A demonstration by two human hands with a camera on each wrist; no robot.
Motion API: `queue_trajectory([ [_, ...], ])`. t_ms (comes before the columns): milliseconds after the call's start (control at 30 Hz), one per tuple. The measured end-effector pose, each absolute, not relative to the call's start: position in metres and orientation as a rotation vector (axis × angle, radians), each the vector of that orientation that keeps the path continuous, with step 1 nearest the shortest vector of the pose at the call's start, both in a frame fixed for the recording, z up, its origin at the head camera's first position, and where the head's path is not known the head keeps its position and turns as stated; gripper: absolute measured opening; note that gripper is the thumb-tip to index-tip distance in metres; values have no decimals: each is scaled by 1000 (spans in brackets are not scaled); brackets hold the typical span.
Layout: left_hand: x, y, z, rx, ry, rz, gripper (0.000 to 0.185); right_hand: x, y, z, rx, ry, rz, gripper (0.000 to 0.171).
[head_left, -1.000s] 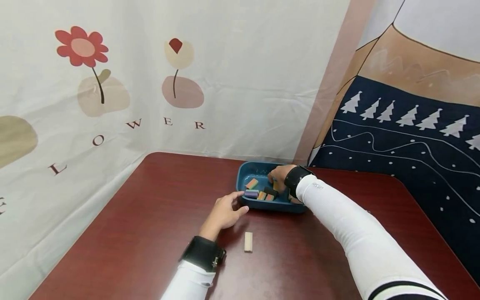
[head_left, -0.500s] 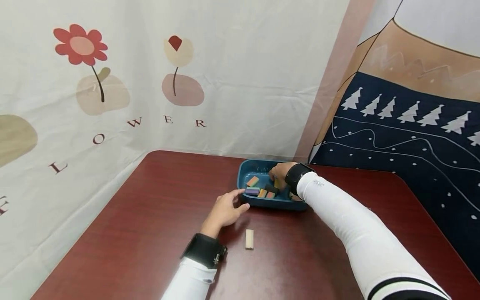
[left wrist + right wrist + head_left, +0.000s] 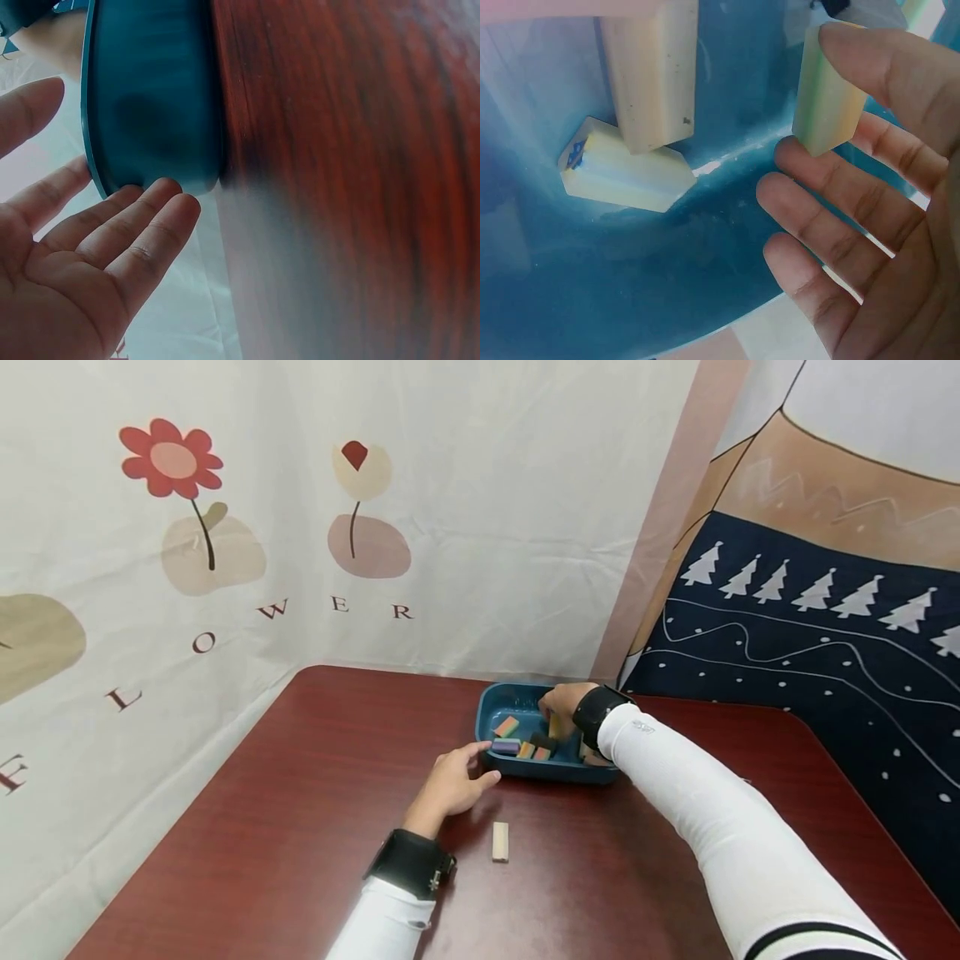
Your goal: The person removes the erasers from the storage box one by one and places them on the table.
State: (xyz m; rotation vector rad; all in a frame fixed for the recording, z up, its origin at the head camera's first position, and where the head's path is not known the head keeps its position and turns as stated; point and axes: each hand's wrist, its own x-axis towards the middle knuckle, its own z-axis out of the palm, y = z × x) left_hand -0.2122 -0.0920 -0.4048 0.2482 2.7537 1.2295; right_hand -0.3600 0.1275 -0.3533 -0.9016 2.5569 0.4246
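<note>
Barely any change over the last second: both hands keep their places, and no block has come clear of the blue tray (image 3: 551, 769). Right hand (image 3: 567, 702) reaches down inside the tray, toward its right side. Right wrist view: thumb on one face of a yellow-green block (image 3: 829, 94), index finger passing behind it — reads as a pinch, the other fingers fanned below. Whether the block is off the tray floor, I cannot tell.

Beyond the fingertips, a long pale block (image 3: 656, 75) overlaps the end of a blue-marked block (image 3: 626, 169); touching or merely in front, not clear.

Left hand (image 3: 450, 783) at the tray's near left corner, fingers extended and slightly parted, tips seemingly against the outer wall, thumb apart. Judged a light steadying touch.

Near that corner, inside: a purple block (image 3: 506, 747), an orange-green block (image 3: 506, 727), a dark block (image 3: 543, 742), all lying as earlier. One plain block (image 3: 500, 842) sits on the table (image 3: 262, 818), in front of the tray — untouched. Work in hand, I judge, remains with that single pinched block.
</note>
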Motion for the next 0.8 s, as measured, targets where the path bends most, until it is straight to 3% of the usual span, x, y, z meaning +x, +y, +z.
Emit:
queue_trajectory([
  [800, -210, -94, -404, 272, 2737, 1269, 53, -327, 137, -311, -1046, 2652, 247, 36],
])
